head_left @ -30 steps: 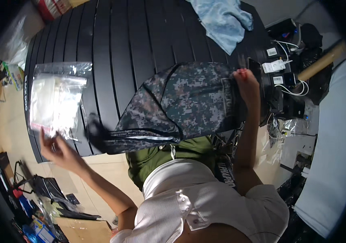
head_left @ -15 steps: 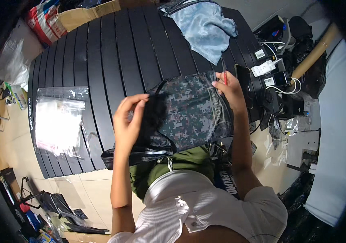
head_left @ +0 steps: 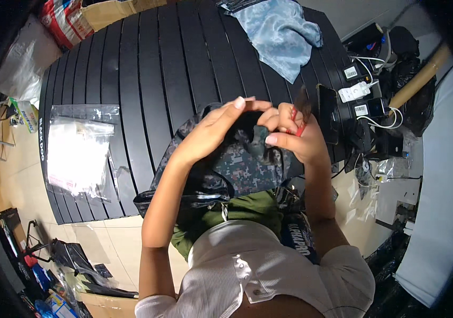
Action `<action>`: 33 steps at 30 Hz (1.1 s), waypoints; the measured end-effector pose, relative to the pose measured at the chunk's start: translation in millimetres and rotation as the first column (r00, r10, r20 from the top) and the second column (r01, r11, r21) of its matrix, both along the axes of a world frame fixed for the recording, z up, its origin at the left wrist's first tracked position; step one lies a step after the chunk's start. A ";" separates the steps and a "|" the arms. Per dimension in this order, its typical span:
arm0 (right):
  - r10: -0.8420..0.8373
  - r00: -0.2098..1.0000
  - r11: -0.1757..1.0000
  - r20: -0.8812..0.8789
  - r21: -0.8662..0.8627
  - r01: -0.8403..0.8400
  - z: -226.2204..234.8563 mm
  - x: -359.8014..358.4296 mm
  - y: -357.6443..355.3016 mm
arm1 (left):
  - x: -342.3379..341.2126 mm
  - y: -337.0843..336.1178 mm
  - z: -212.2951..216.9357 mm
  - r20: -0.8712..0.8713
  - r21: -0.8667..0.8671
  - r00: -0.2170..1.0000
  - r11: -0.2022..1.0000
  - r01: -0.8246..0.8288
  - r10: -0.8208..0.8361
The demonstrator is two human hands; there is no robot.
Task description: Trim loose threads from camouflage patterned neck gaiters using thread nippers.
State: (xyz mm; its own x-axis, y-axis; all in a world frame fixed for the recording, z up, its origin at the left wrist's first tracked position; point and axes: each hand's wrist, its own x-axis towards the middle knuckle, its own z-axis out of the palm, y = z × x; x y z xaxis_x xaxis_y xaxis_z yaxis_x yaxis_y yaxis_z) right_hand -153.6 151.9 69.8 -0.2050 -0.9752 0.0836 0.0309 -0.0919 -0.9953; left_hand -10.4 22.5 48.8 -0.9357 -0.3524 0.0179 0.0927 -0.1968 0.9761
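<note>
Left hand [head_left: 221, 127]: seen at the centre of the frame, fingers stretched and pressed flat onto the top of the camouflage bag [head_left: 226, 167]; nothing is clenched in it.
Right hand [head_left: 292, 139]: seen just right of centre, fingers pinched on a small dark part of the bag near its top edge; a thin red item [head_left: 296, 123] is also gripped between the fingers, its kind cannot be told.
Camouflage bag: lies at the centre of the frame, on the near edge of the black slatted table [head_left: 147, 69], partly hanging over toward the person's lap.
Clear plastic packet [head_left: 78, 153]: lies flat at the left of the frame, on the table, well apart from both hands.
Blue cloth [head_left: 282, 34]: crumpled at the upper middle of the frame, on the far part of the table.
Chargers and cables [head_left: 364, 95]: gathered at the upper right, beside the table edge.
Phone [head_left: 326, 114]: a dark slab just right of the right hand.
</note>
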 end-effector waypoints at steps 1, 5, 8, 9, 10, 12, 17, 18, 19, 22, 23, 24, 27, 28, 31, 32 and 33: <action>0.000 0.998 0.998 0.056 0.062 -0.003 5.9 3.5 2.1 | -1.6 0.4 -0.5 -0.009 0.121 0.999 0.991 0.052 -0.051; 0.025 0.998 0.973 0.062 0.226 -0.038 19.4 6.9 10.3 | 7.5 -0.4 -10.0 -0.057 0.153 0.968 0.956 0.251 -0.245; 0.037 0.996 0.962 0.080 0.266 -0.057 25.3 9.2 13.6 | 15.8 1.1 -3.0 -0.076 0.217 0.948 0.923 0.319 -0.310; 0.039 0.996 0.961 0.083 0.269 -0.061 27.1 10.7 13.1 | 18.1 0.9 -3.0 -0.074 0.221 0.949 0.923 0.316 -0.307; 0.029 0.995 0.960 0.100 0.276 -0.056 29.0 12.6 12.3 | 20.4 0.6 -2.7 -0.040 0.232 0.952 0.924 0.303 -0.302; 0.019 0.993 0.957 0.117 0.284 -0.052 28.6 15.0 12.0 | 24.9 -0.2 0.0 -0.005 0.244 0.955 0.926 0.288 -0.296; 0.026 0.992 0.972 0.126 0.228 -0.054 28.7 17.8 10.9 | 32.2 3.3 7.2 0.043 0.279 0.982 0.946 0.165 -0.184; 0.027 0.992 0.972 0.127 0.229 -0.055 28.2 18.3 10.9 | 33.0 4.0 7.7 0.051 0.265 0.983 0.951 0.158 -0.177; 0.028 0.993 0.977 0.111 0.206 -0.051 27.1 18.4 10.6 | 34.0 3.9 6.5 0.052 0.265 0.983 0.951 0.156 -0.176; 0.020 0.997 0.982 0.072 0.188 -0.033 25.3 18.8 9.7 | 35.7 3.5 3.6 -0.020 0.268 0.980 0.943 0.197 -0.199; 0.011 0.999 0.981 0.049 0.191 -0.021 24.7 19.1 9.0 | 36.4 4.4 5.4 0.015 0.283 0.985 0.945 0.161 -0.172; 0.011 0.999 0.981 0.049 0.192 -0.020 23.0 19.2 8.3 | 37.0 5.8 5.9 0.050 0.297 0.988 0.947 0.125 -0.146; -0.208 0.963 0.965 -0.173 0.123 0.230 13.3 22.4 2.4 | 32.2 18.1 0.7 0.130 0.433 0.984 0.886 -0.166 0.121; -0.204 0.964 0.967 -0.173 0.119 0.226 10.4 22.4 1.2 | 33.3 19.6 0.2 0.130 0.429 0.984 0.887 -0.170 0.126; -0.389 0.869 0.909 -0.305 0.025 0.416 11.0 25.3 2.9 | 35.3 25.3 0.9 0.207 0.487 0.944 0.810 -0.327 0.257; -0.387 0.870 0.910 -0.305 0.024 0.413 14.3 27.9 3.8 | 35.6 27.3 2.7 0.206 0.486 0.944 0.810 -0.329 0.259; -0.356 0.866 0.921 -0.351 0.023 0.388 16.9 31.5 4.8 | 36.4 29.9 5.0 0.193 0.438 0.936 0.828 -0.351 0.295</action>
State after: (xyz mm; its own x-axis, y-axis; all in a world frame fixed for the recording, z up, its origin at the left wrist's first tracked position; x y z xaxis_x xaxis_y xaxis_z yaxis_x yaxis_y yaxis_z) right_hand -122.2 156.7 86.7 -0.5294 -0.8387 0.1275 -0.3229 0.0602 -0.9445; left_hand 25.9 52.4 53.8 -0.7525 -0.5760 -0.3194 0.1259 -0.6018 0.7886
